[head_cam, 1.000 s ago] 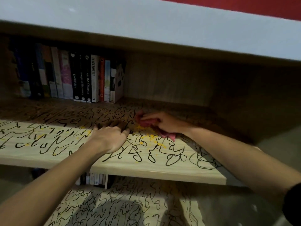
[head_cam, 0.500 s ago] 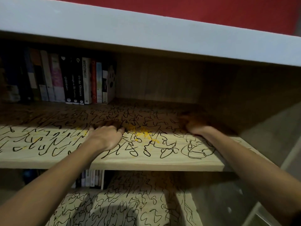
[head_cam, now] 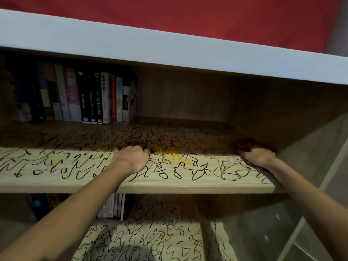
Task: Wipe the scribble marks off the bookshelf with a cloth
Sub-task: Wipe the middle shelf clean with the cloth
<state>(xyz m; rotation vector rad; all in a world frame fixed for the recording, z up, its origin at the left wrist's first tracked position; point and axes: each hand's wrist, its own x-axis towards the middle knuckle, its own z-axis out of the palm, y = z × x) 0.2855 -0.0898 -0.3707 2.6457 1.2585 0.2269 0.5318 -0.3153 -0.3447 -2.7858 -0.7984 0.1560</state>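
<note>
The wooden bookshelf board (head_cam: 56, 183) is covered in black scribble marks (head_cam: 199, 172), with yellow smudges (head_cam: 173, 153) near its middle. My left hand (head_cam: 131, 157) rests palm down on the board, fingers lying on the scribbles. My right hand (head_cam: 259, 157) presses a reddish-pink cloth (head_cam: 243, 145) against the board at its far right end, beside the side wall. Most of the cloth is hidden under the hand and in shadow.
A row of upright books (head_cam: 90, 98) stands at the back left of the shelf. A white top board (head_cam: 169, 48) overhangs the shelf. The lower shelf (head_cam: 150, 240) is also scribbled, with several books (head_cam: 113, 206) at its back. The right side panel (head_cam: 308, 140) closes the shelf.
My right hand has slid with the cloth from the middle of the board to its far right end. My left hand has stayed in place.
</note>
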